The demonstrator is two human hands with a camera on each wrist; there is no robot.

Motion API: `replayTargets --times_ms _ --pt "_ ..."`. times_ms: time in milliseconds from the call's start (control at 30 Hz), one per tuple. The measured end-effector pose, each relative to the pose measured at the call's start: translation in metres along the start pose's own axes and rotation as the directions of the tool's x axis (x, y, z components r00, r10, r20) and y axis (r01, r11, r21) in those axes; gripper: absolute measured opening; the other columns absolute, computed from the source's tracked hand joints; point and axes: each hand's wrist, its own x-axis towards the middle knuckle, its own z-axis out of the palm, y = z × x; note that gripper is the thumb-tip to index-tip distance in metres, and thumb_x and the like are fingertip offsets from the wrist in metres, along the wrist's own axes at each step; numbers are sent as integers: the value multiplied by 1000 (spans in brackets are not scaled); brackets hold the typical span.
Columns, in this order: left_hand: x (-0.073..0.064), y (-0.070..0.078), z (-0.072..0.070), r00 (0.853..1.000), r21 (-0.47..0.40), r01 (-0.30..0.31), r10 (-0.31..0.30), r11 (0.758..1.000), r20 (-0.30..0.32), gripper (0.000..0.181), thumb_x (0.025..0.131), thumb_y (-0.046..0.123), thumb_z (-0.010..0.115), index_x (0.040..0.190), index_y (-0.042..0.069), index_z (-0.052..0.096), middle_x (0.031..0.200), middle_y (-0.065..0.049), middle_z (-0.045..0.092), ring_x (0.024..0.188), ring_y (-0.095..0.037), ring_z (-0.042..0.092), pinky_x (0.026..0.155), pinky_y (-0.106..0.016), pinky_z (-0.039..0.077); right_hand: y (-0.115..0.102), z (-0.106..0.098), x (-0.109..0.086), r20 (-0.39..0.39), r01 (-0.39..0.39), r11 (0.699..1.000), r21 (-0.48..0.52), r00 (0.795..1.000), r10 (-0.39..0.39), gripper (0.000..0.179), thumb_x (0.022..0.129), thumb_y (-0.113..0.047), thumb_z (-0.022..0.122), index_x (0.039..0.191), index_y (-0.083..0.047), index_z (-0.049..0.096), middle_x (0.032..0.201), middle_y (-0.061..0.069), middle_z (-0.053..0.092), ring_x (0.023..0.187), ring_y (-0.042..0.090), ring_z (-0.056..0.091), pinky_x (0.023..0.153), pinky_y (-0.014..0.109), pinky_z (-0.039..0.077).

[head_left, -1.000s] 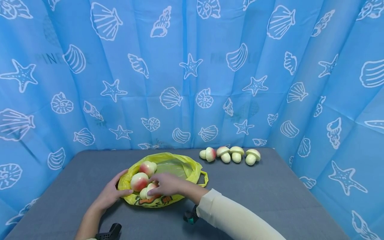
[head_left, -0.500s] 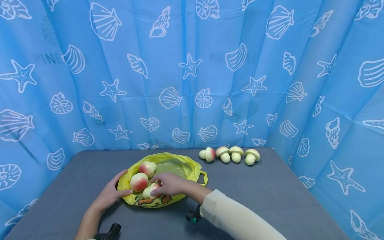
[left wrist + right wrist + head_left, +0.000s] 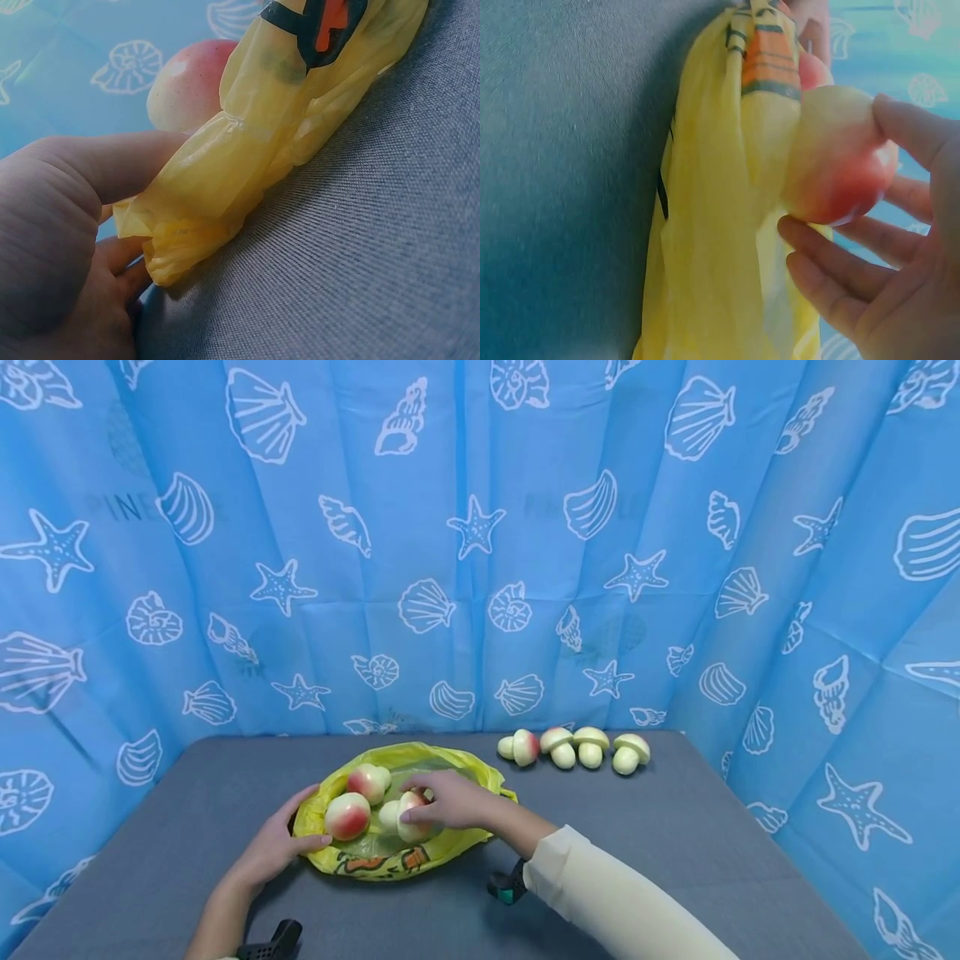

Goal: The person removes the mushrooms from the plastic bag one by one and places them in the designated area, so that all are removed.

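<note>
A yellow plastic bag (image 3: 360,866) lies wide-mouthed on the grey table. My left hand (image 3: 273,843) grips its left rim, thumb on the inner side and fingers outside; the left wrist view shows the thumb (image 3: 135,161) over the yellow film. My right hand (image 3: 453,800) reaches into the bag's mouth and holds a toy mushroom (image 3: 410,817) by its red-and-cream cap, stem pointing left. In the right wrist view thumb and fingers surround the mushroom cap (image 3: 840,154). Two more toy mushrooms, one nearer (image 3: 348,816) and one farther back (image 3: 367,782), sit in the bag's left half.
Several toy mushrooms stand in a row at the table's back edge: one lying on its side (image 3: 519,747), others cap-up, with the rightmost mushroom (image 3: 631,752) slightly apart. A blue shell-patterned curtain (image 3: 472,568) hangs behind and beside the grey table (image 3: 660,843).
My right hand has moved right and slightly away from me with the toy mushroom, from the bag's near side toward its middle. My left hand stays on the rim.
</note>
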Motion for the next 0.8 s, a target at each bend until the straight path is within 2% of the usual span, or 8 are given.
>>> replayTargets --times_ms 233,400,633,800 --pt "-1 1 1 1000 -10 -1 1 1000 4 97 82 37 77 154 7 20 154 -28 18 139 -46 17 107 -67 17 11 -13 -16 -70 24 996 81 997 -18 45 93 -35 67 132 -14 60 120 -2 62 93 11 59 76 26 49" --pt "-1 2 2 1000 -5 -8 8 1000 4 95 82 37 76 154 7 20 154 -28 18 138 -46 18 106 -68 17 19 -21 -28 -137 42 990 136 990 -23 45 93 -31 67 132 -10 59 115 3 63 88 18 62 70 28 50" --pt "-1 2 1 1000 17 -8 8 1000 0 96 82 37 76 154 6 19 154 -29 19 137 -47 19 105 -69 18 28 -36 -43 -191 55 981 188 981 -18 45 95 -26 66 134 -7 56 120 8 62 95 19 64 75 30 53" --pt "-2 2 0 1000 21 0 0 1000 -3 96 82 38 76 154 7 20 154 -29 19 137 -47 19 105 -69 19 34 -47 -51 -225 46 984 171 974 -7 47 94 -25 66 135 -3 55 124 9 62 96 21 65 77 31 53"
